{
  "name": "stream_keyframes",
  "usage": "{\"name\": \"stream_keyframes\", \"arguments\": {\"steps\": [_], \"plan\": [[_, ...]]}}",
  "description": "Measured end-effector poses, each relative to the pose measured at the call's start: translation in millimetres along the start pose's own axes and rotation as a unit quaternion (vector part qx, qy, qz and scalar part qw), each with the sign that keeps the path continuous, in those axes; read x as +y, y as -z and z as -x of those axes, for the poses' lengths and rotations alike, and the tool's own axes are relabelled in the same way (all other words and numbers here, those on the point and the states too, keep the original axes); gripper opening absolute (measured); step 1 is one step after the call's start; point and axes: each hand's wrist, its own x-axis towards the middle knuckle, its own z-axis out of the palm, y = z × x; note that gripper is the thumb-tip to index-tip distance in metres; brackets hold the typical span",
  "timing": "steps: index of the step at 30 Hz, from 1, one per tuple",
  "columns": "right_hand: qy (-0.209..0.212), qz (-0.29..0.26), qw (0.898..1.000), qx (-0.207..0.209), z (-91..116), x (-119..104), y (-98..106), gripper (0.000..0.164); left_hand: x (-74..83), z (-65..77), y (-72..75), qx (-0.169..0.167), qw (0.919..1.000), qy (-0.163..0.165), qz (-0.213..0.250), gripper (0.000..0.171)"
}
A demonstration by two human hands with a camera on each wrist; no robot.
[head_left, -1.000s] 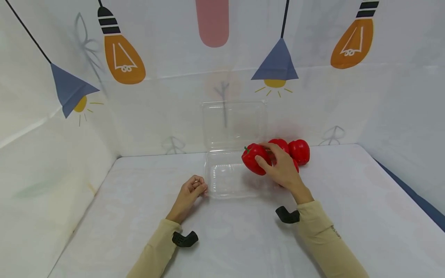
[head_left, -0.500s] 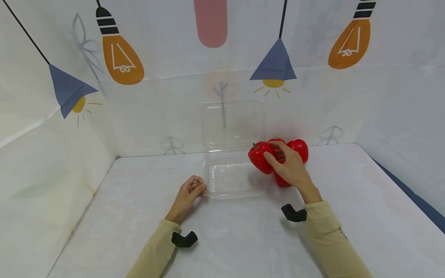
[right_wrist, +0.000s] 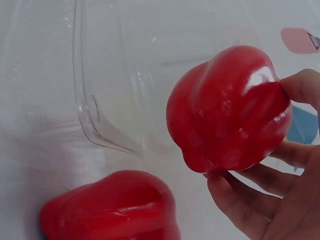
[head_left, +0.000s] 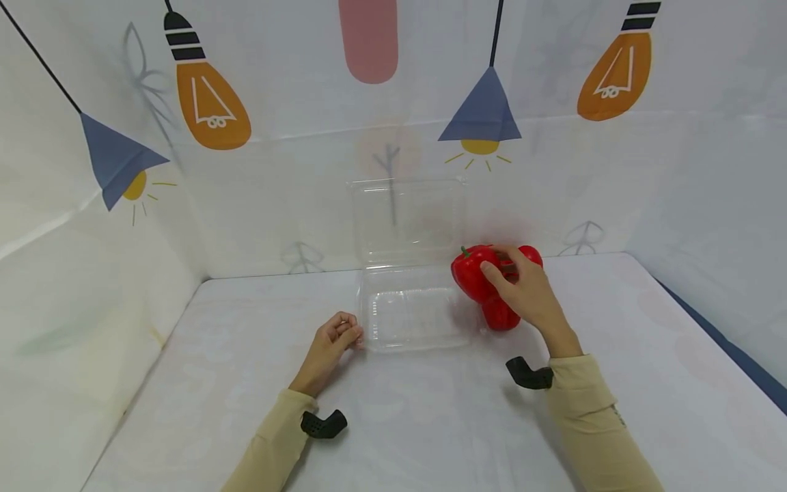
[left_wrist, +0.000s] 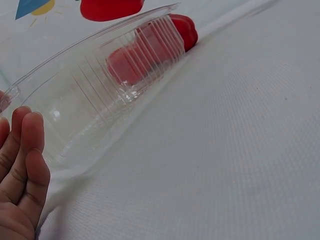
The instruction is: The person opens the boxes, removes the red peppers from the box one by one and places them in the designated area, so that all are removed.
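My right hand point(head_left: 529, 294) grips a shiny red bell pepper point(head_left: 472, 272) with a green stem, raised just off the right side of an open clear plastic clamshell container point(head_left: 418, 347). In the right wrist view, fingers and thumb wrap one end of the held bell pepper point(right_wrist: 230, 110). A second red bell pepper point(head_left: 501, 316) lies below it, beside the container's right wall. Another red pepper point(head_left: 530, 255) stands farther back, partly behind my hand. At the container's left edge, my left hand point(head_left: 330, 350) pinches the rim, its fingers bent in the left wrist view.
The container's clear lid point(head_left: 408, 222) stands upright against the printed white backdrop point(head_left: 295, 198). A white cloth covers the table point(head_left: 418, 417). Each sleeve carries a black wrist mount, such as the right one point(head_left: 529, 374).
My right hand has carried the held bell pepper rightward, from over the container's right part to beside the other peppers. My left hand stays at the rim.
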Motion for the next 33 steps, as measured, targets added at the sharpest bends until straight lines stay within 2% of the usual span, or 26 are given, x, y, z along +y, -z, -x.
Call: {"name": "stream_keyframes", "arguments": {"steps": [10, 19, 27, 33], "plan": [[-0.039, -0.014, 0.999, 0.009, 1.0, 4.9, 18.0, 0.056, 1.9, 0.3, -2.0, 0.010, 0.9999, 0.004, -0.001, 0.018], [-0.051, -0.012, 0.999, 0.014, 2.4, 10.2, 27.4, 0.057, -0.1, -0.1, -1.6, 0.003, 1.0000, 0.000, 0.009, 0.028], [-0.051, -0.009, 0.999, 0.015, 5.5, 13.3, 36.9, 0.055, 1.8, 0.8, -2.5, 0.001, 1.0000, -0.004, 0.005, 0.028], [-0.072, -0.013, 0.997, 0.011, 7.3, 18.3, 44.7, 0.058, 1.5, 1.0, -2.0, -0.003, 0.9999, -0.009, 0.006, 0.031]]}}
